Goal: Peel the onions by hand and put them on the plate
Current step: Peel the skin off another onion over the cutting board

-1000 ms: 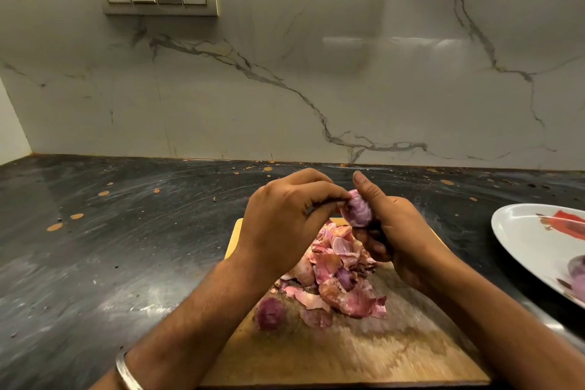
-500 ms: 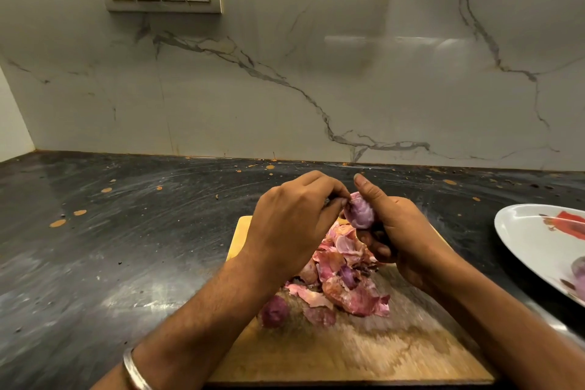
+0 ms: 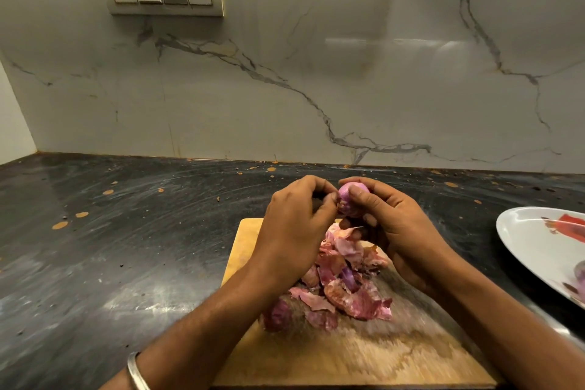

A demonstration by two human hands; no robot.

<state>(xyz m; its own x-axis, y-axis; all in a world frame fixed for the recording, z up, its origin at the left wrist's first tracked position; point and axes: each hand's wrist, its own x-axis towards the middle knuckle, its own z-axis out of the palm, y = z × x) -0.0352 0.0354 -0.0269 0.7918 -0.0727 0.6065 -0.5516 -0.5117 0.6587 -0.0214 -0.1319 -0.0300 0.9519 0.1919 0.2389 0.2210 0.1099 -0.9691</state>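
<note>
At frame centre, the right hand (image 3: 389, 225) grips a small red onion (image 3: 350, 199) above the wooden cutting board (image 3: 364, 355), while the left hand (image 3: 297, 225) pinches at its skin. Peels (image 3: 348, 282) pile on the board below; the white plate (image 3: 531, 244) sits on the dark surface (image 3: 126, 247) at right.

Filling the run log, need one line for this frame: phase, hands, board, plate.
phase: peeling | right hand: holds onion | left hand: pinches its skin | board: peel pile, one onion | plate: right, onion not on it

The plate (image 3: 522, 231) is cut off by the frame's right edge. The left hand (image 3: 294, 231) hides part of the peel pile (image 3: 345, 279); the lower cutting board (image 3: 364, 355) is blurred.
</note>
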